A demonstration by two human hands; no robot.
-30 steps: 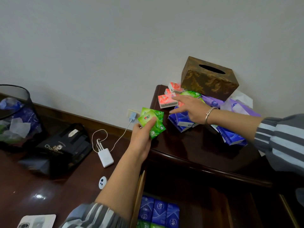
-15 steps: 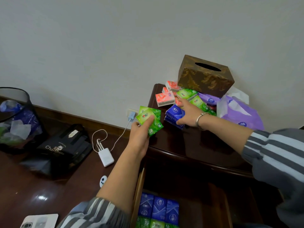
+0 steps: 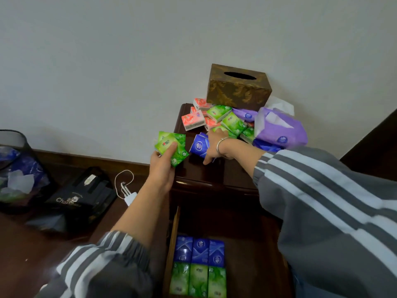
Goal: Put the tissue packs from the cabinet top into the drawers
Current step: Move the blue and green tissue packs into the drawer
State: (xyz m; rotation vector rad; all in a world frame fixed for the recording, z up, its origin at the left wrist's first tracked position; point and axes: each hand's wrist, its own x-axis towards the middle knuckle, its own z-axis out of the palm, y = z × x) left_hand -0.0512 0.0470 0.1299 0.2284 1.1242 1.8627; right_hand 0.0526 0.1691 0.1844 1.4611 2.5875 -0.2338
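Here's the left hand (image 3: 161,171), thumb pressed down, pinching 2 green tissue packs (image 3: 171,147) just off the left edge of the cabinet top (image 3: 202,172). The right hand (image 3: 214,145) curls over a blue tissue pack (image 3: 199,146) lying on the cabinet top, in front of the mixed pile of packs (image 3: 223,119) at its back. Below the cabinet top, the open drawer (image 3: 173,237) holds stowed packs (image 3: 198,267): 3 blue, 3 green.

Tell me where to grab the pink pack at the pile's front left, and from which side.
Grip the pink pack at its left end, from above-left. It lies flat by the left edge of the cabinet top; that end and its white near side look free, other packs crowd its right. The left hand holds green packs; the right hand grips a blue pack.
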